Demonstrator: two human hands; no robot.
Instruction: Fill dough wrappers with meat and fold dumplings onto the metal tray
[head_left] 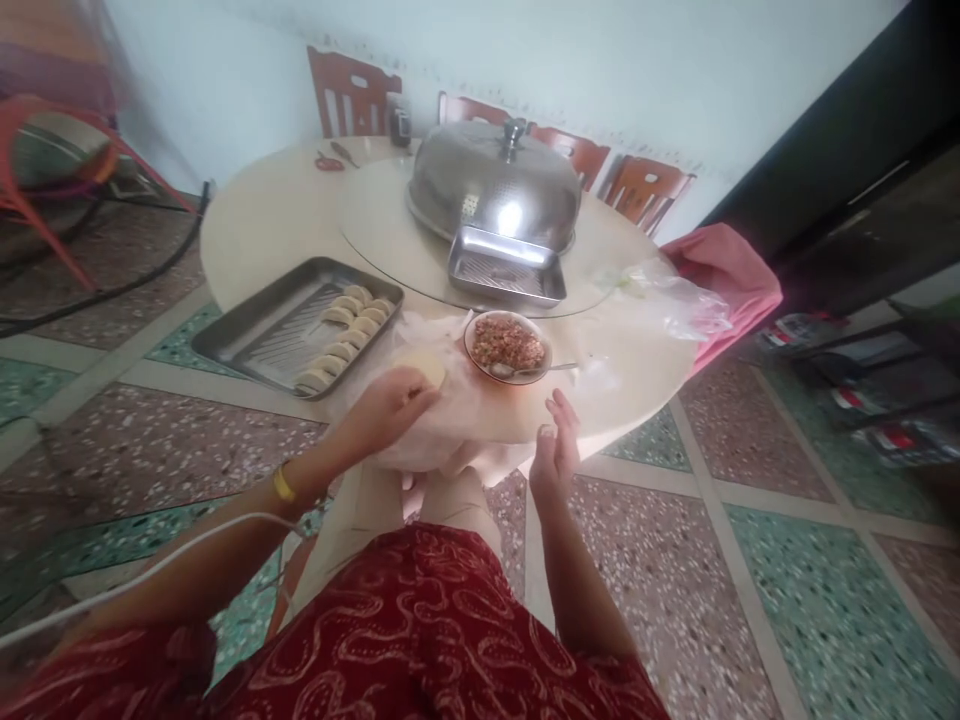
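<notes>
**Entry: picking one dumpling wrapper off the stack**

- Left hand point(386, 408): fingers curled down onto the round wrapper point(424, 366) at the near table edge, pinching at its rim; whether it has one sheet or several cannot be told. Yellow band at the wrist.
- Right hand point(556, 450): empty, palm spread and turned up, fingers loose, just off the table edge, below the bowl.
- Wrapper: pale disc lying on thin plastic sheeting point(450, 420), between tray and bowl.
- Bowl of filling point(507, 345): minced, reddish, just right of the wrapper; a spoon handle point(559, 367) shows at its side.
- Tray point(296, 325): metal, left of the wrapper, holding two short rows of folded dumplings point(346, 335).
- Farther off: small metal pan point(506, 268), domed lid point(495, 185), scissors point(328, 161).

Handling note, as judgement: peel from the rim with the thumb so a single sheet comes away untorn, then lay it flat on the waiting palm.
</notes>
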